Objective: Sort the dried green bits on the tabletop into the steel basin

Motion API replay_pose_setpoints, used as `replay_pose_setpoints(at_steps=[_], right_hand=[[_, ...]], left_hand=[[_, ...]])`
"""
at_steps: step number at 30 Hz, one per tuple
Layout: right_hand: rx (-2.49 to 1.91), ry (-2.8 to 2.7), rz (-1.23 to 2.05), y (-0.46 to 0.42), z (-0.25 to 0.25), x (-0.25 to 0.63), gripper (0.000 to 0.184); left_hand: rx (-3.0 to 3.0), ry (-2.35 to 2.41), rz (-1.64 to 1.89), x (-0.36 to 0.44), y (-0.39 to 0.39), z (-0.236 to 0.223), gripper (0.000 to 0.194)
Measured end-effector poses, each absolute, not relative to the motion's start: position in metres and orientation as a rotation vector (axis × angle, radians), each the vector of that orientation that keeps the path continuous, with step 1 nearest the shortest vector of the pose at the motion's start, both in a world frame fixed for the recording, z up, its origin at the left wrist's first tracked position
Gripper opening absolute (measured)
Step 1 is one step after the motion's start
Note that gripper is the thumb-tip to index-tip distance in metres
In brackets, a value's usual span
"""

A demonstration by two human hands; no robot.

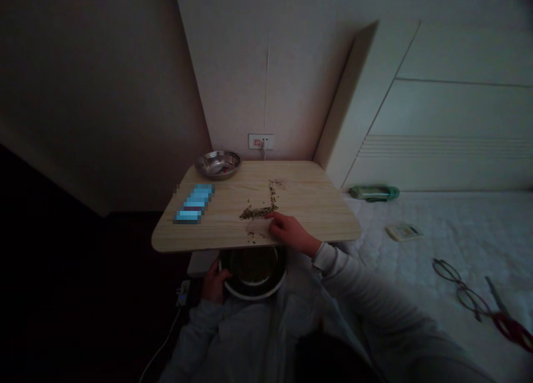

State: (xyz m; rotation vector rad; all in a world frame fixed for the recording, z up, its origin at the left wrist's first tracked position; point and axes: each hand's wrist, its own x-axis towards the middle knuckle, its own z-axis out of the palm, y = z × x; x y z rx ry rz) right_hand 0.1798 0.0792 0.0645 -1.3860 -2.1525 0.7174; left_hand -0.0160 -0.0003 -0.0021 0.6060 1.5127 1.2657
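Note:
My left hand (214, 283) grips the left rim of a round dark bowl with a pale edge (254, 290), held over my lap just below the front of the small wooden table (316, 205). Small dark grains lie inside the bowl, too dim to identify. Above the tabletop, my right hand (285, 229) stretches its index finger to the edge of a pile of small dark grains (256, 212); its other fingers are curled and partly hidden. From that pile a thin line of grains runs towards the back. A few more lie near the front edge.
A steel bowl (219, 165) stands at the table's back left, with a lit phone (194, 204) before it. On the bed at right lie a green bottle (373, 192), a pale device (403, 231), eyeglasses (460, 286) and red-handled scissors (510, 324). A wall socket (261, 141) is behind.

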Motion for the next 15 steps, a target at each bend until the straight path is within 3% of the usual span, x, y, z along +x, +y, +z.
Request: replay_pose_setpoints(at_steps=[15], right_hand=[[-1.282, -2.188, 0.850, 0.0698, 0.0654, 0.1732, 0.031]], left_hand=[[0.561, 1.435, 1.254, -0.0186, 0.0012, -0.0036, 0.046]])
